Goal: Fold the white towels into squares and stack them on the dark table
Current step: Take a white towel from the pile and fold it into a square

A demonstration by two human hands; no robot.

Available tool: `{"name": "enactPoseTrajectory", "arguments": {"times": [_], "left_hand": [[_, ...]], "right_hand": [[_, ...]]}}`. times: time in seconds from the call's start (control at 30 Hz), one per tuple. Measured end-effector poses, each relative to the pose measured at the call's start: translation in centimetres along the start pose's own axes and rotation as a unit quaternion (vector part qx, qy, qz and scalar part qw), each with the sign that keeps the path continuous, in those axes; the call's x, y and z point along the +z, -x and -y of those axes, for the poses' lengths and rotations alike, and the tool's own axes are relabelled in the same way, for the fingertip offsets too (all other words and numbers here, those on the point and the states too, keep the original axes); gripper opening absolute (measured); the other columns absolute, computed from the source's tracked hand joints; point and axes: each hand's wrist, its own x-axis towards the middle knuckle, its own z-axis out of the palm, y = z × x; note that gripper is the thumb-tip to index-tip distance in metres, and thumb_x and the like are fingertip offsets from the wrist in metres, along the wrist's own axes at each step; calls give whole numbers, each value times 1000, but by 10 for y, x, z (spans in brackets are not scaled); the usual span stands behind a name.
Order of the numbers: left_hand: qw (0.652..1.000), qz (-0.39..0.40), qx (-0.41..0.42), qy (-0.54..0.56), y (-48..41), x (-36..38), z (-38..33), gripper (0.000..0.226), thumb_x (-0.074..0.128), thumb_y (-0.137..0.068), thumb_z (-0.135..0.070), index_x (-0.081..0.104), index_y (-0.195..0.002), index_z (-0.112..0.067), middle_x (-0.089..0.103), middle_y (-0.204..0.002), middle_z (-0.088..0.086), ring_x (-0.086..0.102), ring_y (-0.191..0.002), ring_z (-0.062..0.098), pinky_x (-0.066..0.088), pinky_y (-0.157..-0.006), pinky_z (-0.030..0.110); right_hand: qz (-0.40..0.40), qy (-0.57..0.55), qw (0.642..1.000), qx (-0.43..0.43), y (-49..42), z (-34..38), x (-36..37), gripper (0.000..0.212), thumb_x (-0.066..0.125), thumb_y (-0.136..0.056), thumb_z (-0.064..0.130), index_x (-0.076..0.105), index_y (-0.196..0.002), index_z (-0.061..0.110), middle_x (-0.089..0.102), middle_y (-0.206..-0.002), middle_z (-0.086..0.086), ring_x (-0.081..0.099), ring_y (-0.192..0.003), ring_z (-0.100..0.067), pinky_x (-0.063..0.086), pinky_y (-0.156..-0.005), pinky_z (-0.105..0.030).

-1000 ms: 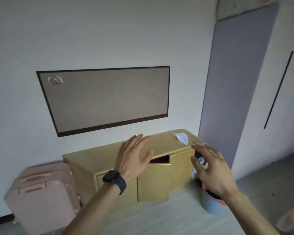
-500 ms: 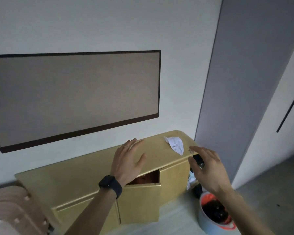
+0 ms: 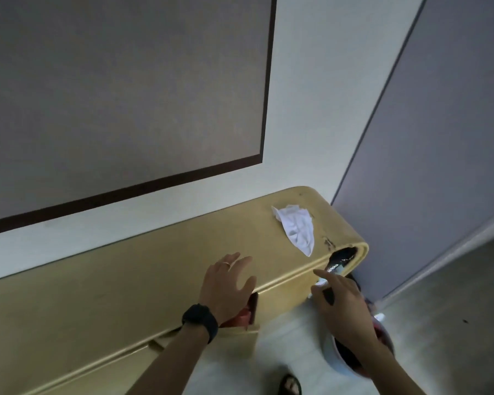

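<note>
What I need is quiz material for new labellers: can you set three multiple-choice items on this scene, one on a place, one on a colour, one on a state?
1. Where does the white cloth lie?
A. on the floor
B. on the yellow cabinet, near its right end
C. on the wall panel

2. What colour is the watch on the left wrist?
A. white
B. red
C. black

3. How is the left hand?
A. clenched in a fist
B. fingers spread, holding nothing
C. gripping the cloth

Answers:
1 B: it rests on the cabinet top by the rounded end.
2 C: band and face are both black.
3 B: its straight fingers are over the cabinet's front edge, apart from the cloth.
</note>
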Motion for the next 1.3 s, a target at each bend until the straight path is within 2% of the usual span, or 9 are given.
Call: {"name": "enactPoseTrajectory", "arguments": {"times": [0.13, 0.27, 0.47, 0.6, 0.83, 1.0, 1.1, 1.17, 1.3], "left_hand": [[998, 36, -51, -1, -61, 43, 18, 51, 42, -97, -55, 39, -146, -40, 35, -156, -8, 27, -144, 12, 19, -116, 31], [989, 90, -119, -11, -122, 79, 34, 69, 21, -84, -61, 40, -146, -36, 38, -155, -3, 33, -142, 19, 24, -114, 34], [967, 152, -201, -34, -185, 135, 63, 59, 38, -94, -50, 31, -150, -34, 31, -159, -2, 28, -145, 22, 23, -118, 42], [955, 190, -225, -34, -214, 169, 80, 69, 37, -99, -52, 9, -157, -30, 7, -166, 0, 9, -151, 24, 8, -121, 44], [946, 224, -230, -43, -219, 215, 104, 74, 33, -98, -57, -14, -153, -43, -32, -159, -6, -25, -147, 20, -14, -117, 54], [931, 277, -237, -18, -226, 199, 105, 78, 44, -96, -50, -6, -155, -42, -24, -162, -8, -19, -150, 23, -6, -119, 55], [921, 303, -244, 16, -248, 162, 91, 71, 50, -97, -41, 12, -156, -30, -1, -166, 5, 2, -151, 29, 7, -121, 50], [938, 260, -227, 21, -264, 138, 73, 67, 51, -97, -40, 19, -155, -26, 21, -161, 11, 19, -147, 31, 16, -119, 43], [990, 77, -94, 68, -294, 85, 30, 74, 55, -86, -53, 29, -152, -31, 33, -157, -1, 32, -142, 21, 28, -115, 37]], "right_hand": [[77, 1, 996, 34, -79, -38, 50, 35, 69, -89, 26, 65, -124, 24, 69, -108, 2, 58, -106, -23, 47, -92, -36], [150, 17, 987, 59, -161, -75, 98, 35, 66, -90, 29, 64, -125, 22, 68, -117, -1, 61, -103, -27, 47, -91, -38], [196, 28, 972, 128, -264, -113, 153, 43, 60, -94, 34, 55, -134, 20, 61, -129, -5, 57, -116, -27, 46, -91, -39], [182, 56, 971, 145, -302, -135, 195, 41, 64, -91, 32, 56, -128, 14, 58, -124, -16, 57, -108, -37, 47, -87, -43], [168, 106, 969, 150, -312, -166, 231, 27, 61, -93, 24, 55, -117, 12, 52, -122, -21, 51, -108, -43, 45, -86, -48], [173, 58, 971, 155, -320, -167, 207, 14, 66, -90, 22, 69, -101, 14, 62, -100, -17, 59, -91, -37, 42, -74, -34], [118, 45, 987, 104, -329, -140, 167, 15, 63, -94, 22, 73, -105, 18, 61, -105, -12, 59, -97, -34, 46, -82, -37], [84, 43, 993, 75, -340, -116, 139, 18, 61, -95, 20, 72, -109, 20, 63, -108, -9, 58, -102, -31, 44, -88, -36], [43, 47, 998, -25, -360, -57, 82, 17, 61, -96, 21, 72, -109, 23, 69, -106, 0, 63, -94, -25, 42, -79, -28]]}}
